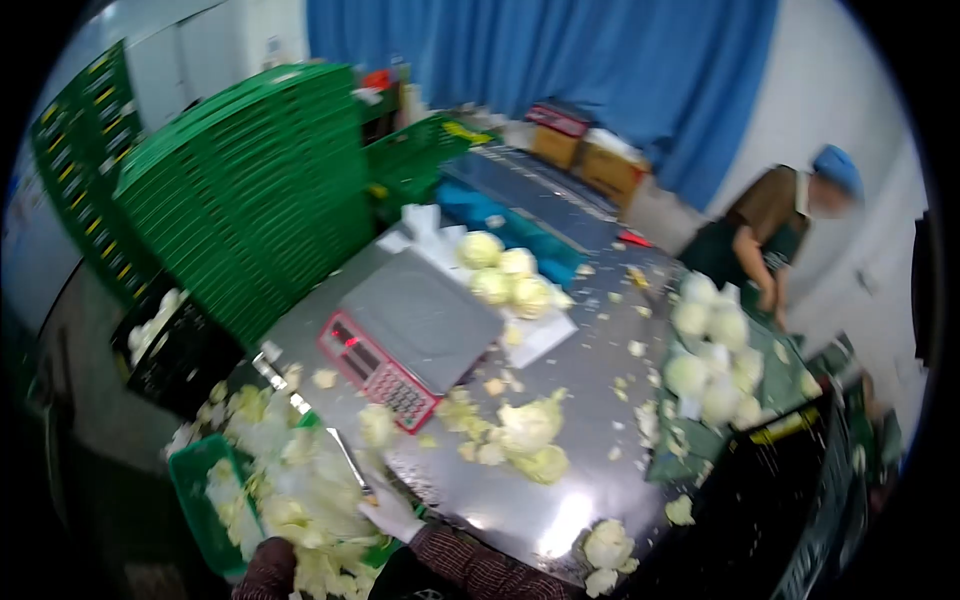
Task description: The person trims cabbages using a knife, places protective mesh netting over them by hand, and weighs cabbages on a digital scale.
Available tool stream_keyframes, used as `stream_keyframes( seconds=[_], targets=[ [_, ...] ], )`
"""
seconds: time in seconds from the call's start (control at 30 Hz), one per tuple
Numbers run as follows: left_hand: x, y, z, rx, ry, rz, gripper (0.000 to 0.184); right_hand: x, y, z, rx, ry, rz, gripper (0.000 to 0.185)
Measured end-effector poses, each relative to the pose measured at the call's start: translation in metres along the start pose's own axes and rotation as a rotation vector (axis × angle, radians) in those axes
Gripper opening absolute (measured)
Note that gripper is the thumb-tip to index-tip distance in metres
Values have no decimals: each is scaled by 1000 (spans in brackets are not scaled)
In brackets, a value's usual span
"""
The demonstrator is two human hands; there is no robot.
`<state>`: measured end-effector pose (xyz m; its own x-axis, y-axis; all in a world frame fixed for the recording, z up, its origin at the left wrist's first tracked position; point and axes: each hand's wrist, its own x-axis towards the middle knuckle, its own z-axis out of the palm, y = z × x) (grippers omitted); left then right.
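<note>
Reaching in at the bench's (610, 400) near edge, the white-gloved right hand (393, 517) closes its grip around a knife (348, 458), blade angled away over loose leaves (300, 480). The left sleeve (268, 568) nears a green tub (205, 500); I cannot tell its hand's grip.

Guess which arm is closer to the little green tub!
Left. The left sleeve is beside the tub; the right hand, holding a knife, is farther off, across the leaf pile.
</note>
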<state>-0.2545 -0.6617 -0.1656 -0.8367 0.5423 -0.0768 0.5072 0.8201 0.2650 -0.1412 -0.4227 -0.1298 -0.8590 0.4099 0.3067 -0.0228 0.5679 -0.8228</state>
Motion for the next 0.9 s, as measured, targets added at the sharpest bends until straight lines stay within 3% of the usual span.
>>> stream_keyframes(
  seconds=[0.03,0.1,0.13,0.17,0.2,0.23,0.3,0.33,0.4,0.43,0.47,0.5,0.57,0.6,0.67,0.7,0.73,0.8,0.87,0.9],
  targets=[
    [0,-20,-3,40,29,-96,52,4,-1,-11,-29,37,-14,58],
    [-6,-47,-1,107,13,-277,55,14,-35,-81,384,-325,721,53],
    [-11,-56,0,142,-21,-361,56,-12,17,-72,369,-77,608,50],
    [-17,-59,3,173,-59,-430,57,-25,36,-82,795,282,477,37],
    [-22,-58,5,209,-102,-482,58,-43,45,-124,749,253,927,21],
    [-26,-52,7,236,-125,-502,59,-56,56,-148,804,424,982,18],
    [-25,-14,4,244,-74,-392,62,-76,76,-178,835,636,975,22],
    [-18,19,2,179,25,-210,63,-88,85,-192,860,784,989,26],
    [3,123,-18,-138,319,311,51,-97,101,-205,758,871,1013,33],
    [18,165,3,-295,560,582,48,-97,120,-205,459,870,1033,44],
    [24,216,-3,-494,268,553,59,-103,131,-207,162,843,1052,55],
    [28,262,-12,-667,-32,504,73,-112,128,-210,176,883,1061,55],
    [44,329,-7,-271,5,808,72,-124,115,-227,-70,762,986,69],
    [47,364,-4,-270,5,862,71,-137,91,-238,-62,817,996,69],
    [52,424,-10,-34,10,930,72,-173,30,-263,-256,413,760,70],
    [59,439,-5,61,23,980,70,-196,22,-262,-216,378,636,66],
    [74,442,9,62,20,1026,70,-218,16,-257,-182,339,508,62],
    [101,430,47,185,-327,944,74,-253,-14,-260,-360,397,386,53],
    [99,412,38,242,-294,1066,71,-284,-44,-273,-551,369,246,33],
    [97,394,34,257,-320,1115,69,-298,-64,-280,-554,388,276,28]
  ],
)
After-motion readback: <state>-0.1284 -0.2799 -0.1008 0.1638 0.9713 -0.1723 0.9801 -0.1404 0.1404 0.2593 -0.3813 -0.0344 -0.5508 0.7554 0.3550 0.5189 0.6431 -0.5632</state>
